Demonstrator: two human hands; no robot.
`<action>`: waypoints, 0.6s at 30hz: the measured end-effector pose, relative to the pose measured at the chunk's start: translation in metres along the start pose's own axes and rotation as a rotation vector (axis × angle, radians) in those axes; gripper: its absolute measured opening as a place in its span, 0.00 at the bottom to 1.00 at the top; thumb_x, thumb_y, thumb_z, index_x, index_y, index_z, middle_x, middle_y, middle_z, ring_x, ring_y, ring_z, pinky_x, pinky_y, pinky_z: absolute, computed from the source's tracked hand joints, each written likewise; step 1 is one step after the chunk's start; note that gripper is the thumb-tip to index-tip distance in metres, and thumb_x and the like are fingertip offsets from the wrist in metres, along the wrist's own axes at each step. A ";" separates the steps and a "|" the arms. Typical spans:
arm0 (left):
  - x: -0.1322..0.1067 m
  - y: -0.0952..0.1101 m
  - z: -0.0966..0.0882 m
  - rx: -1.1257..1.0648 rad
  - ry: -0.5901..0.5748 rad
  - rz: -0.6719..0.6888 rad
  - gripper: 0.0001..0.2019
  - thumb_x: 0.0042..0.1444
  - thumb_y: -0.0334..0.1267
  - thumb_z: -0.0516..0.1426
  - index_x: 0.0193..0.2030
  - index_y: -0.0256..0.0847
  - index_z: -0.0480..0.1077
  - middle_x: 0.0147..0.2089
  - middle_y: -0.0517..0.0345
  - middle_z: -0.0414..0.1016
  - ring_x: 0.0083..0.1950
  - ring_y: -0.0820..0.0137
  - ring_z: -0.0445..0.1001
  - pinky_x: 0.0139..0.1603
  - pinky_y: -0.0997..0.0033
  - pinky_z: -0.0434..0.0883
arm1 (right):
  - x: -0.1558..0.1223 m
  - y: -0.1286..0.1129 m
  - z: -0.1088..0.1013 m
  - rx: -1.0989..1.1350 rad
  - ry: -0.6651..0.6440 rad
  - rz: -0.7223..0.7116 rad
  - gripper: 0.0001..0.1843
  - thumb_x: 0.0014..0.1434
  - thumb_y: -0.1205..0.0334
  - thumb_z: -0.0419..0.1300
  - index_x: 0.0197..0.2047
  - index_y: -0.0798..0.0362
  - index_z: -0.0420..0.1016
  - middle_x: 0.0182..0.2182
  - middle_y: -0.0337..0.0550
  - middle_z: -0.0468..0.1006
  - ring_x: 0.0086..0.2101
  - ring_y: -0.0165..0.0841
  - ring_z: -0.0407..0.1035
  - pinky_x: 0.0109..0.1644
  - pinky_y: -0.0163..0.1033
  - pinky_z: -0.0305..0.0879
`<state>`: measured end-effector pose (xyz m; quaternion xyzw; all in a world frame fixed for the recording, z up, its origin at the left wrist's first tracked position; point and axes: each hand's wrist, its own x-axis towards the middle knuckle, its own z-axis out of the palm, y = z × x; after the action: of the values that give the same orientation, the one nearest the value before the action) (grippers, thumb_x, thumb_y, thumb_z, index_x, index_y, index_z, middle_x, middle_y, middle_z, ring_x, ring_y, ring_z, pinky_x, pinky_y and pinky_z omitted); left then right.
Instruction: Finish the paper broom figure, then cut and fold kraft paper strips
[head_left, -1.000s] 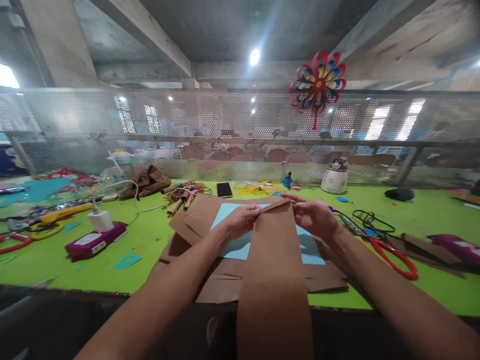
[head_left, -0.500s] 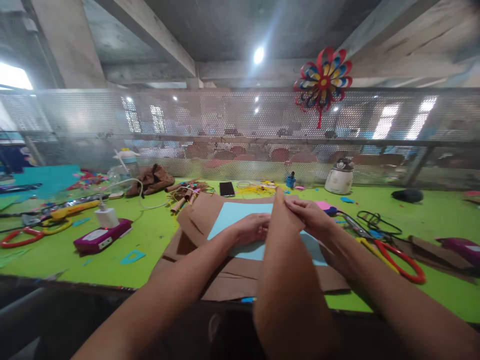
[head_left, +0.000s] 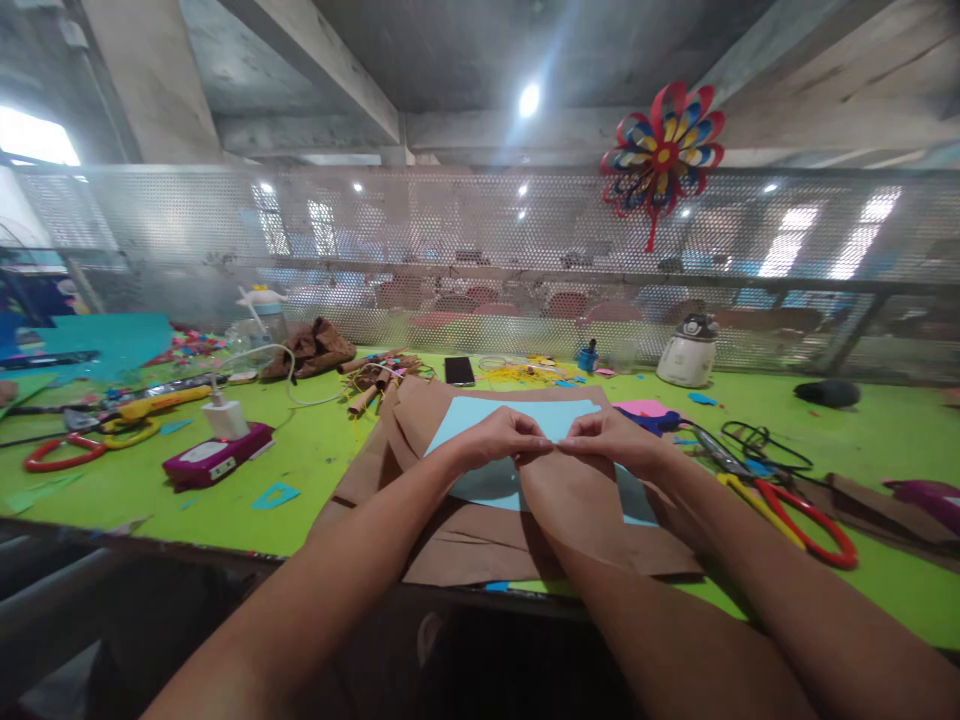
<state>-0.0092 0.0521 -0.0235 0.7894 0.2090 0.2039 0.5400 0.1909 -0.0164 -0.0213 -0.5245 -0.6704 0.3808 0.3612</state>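
My left hand [head_left: 511, 437] and my right hand [head_left: 611, 437] meet fingertip to fingertip, both pinching the far edge of a long strip of brown paper [head_left: 574, 500]. From my fingers the strip curves toward me and hangs down past the table's front edge. Beneath it lies a light blue sheet [head_left: 480, 488], partly covered by my hands and the strip. Stacked brown paper sheets [head_left: 465, 545] spread under the blue one, some with folded or curled edges at the left.
On the green table [head_left: 315, 510] are a purple power strip [head_left: 217, 455] with a white charger, red-and-yellow scissors [head_left: 802, 520] at right, another pair [head_left: 67, 452] at left, a phone [head_left: 459, 371], a white bottle [head_left: 688, 352] and rolled brown paper tubes [head_left: 371, 390]. A metal mesh screen [head_left: 450, 230] stands behind.
The brown strip has gone from standing on edge to lying flatter, its far end lower and closer to me. My left hand has come to its edge and now pinches it beside my right.
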 end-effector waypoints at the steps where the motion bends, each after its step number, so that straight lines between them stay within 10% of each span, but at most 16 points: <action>1: 0.000 0.000 -0.002 0.016 -0.011 0.005 0.16 0.43 0.48 0.62 0.25 0.34 0.72 0.18 0.64 0.64 0.21 0.77 0.60 0.25 0.74 0.58 | 0.000 0.001 -0.002 0.002 -0.008 -0.024 0.16 0.43 0.51 0.67 0.24 0.57 0.74 0.18 0.35 0.68 0.21 0.24 0.57 0.24 0.32 0.51; 18: 0.004 -0.010 -0.019 0.273 0.101 0.052 0.06 0.45 0.34 0.59 0.31 0.36 0.73 0.24 0.61 0.70 0.26 0.75 0.64 0.29 0.76 0.60 | 0.012 0.022 0.000 -0.248 0.148 -0.351 0.08 0.48 0.63 0.59 0.32 0.51 0.79 0.28 0.41 0.76 0.30 0.32 0.68 0.36 0.39 0.65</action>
<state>-0.0178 0.0720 -0.0258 0.8495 0.2413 0.2267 0.4108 0.1982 -0.0011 -0.0401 -0.4668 -0.7646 0.1874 0.4030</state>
